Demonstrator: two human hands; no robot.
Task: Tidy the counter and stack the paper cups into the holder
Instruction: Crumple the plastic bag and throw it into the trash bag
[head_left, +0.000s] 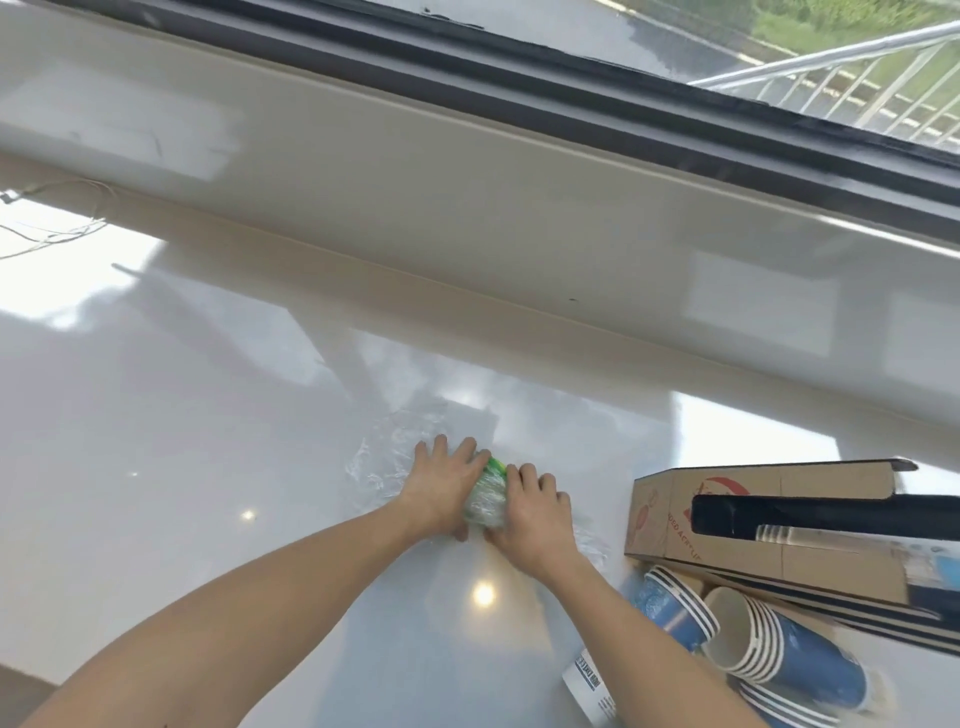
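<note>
On the glossy white counter (208, 467), my left hand (441, 480) and my right hand (530, 512) press together on a crumpled clear plastic wrapper (485, 499) with a green strip at its top. The loose end of the wrapper spreads flat to the left of my left hand. Stacks of blue paper cups (774, 654) with striped rims lie on their sides at the lower right. A cardboard cup holder box (753, 519) with a long dark slot lies just behind them.
A white label (592, 686) lies beside my right forearm. Thin wires (57, 228) trail at the far left of the counter. A raised beige sill (467, 208) and a dark window frame run along the back.
</note>
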